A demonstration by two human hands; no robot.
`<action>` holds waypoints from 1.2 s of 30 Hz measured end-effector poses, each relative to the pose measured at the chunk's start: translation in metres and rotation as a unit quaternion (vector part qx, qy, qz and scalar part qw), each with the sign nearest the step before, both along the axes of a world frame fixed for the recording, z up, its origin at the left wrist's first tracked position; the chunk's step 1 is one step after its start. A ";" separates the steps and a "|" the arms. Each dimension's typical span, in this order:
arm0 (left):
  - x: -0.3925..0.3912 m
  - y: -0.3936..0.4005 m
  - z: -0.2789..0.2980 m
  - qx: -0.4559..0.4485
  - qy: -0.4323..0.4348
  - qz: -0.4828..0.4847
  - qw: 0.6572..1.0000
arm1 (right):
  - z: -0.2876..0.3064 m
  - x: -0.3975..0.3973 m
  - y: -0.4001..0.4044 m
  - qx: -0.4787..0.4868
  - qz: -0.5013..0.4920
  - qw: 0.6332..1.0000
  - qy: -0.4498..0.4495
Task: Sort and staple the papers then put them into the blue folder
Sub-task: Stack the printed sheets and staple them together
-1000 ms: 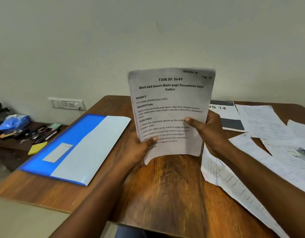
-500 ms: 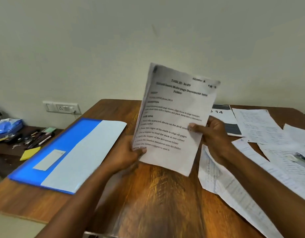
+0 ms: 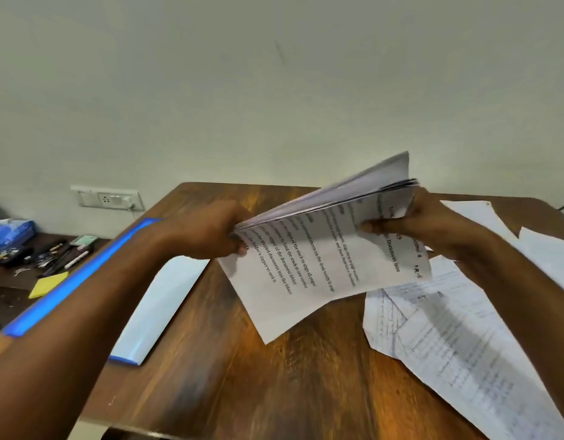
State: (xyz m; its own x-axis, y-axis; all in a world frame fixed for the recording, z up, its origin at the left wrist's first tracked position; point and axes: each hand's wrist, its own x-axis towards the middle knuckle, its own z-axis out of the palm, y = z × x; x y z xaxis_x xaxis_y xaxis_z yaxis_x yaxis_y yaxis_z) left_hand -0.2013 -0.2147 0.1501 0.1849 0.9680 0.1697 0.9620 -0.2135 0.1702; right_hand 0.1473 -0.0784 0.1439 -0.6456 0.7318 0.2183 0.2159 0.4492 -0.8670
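Observation:
Both hands hold a stack of printed sheets (image 3: pixel 309 265) above the wooden table (image 3: pixel 242 392), turned sideways and tilted nearly flat, its far edges fanned apart. My left hand (image 3: pixel 210 231) grips the stack's left end. At the right end my right hand (image 3: pixel 423 227) pinches it, thumb on the printed top page. The blue folder (image 3: pixel 147 315) lies on the table's left side, partly hidden under my left forearm. I see no stapler.
Loose printed sheets (image 3: pixel 458 338) lie spread over the table's right side. Pens and markers (image 3: pixel 61 252), a yellow sticky pad (image 3: pixel 47 284) and a blue packet (image 3: pixel 9 231) sit on a lower shelf at far left. A wall socket (image 3: pixel 107 198) is behind.
The stack has swung from upright and facing me to sideways and nearly flat. My left hand moved up to its left end, and the camera view tilted down slightly.

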 end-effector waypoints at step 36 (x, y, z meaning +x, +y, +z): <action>0.048 -0.026 -0.129 0.053 -0.567 0.158 0.807 | -0.122 -0.034 -0.007 -0.186 -0.144 0.960 0.149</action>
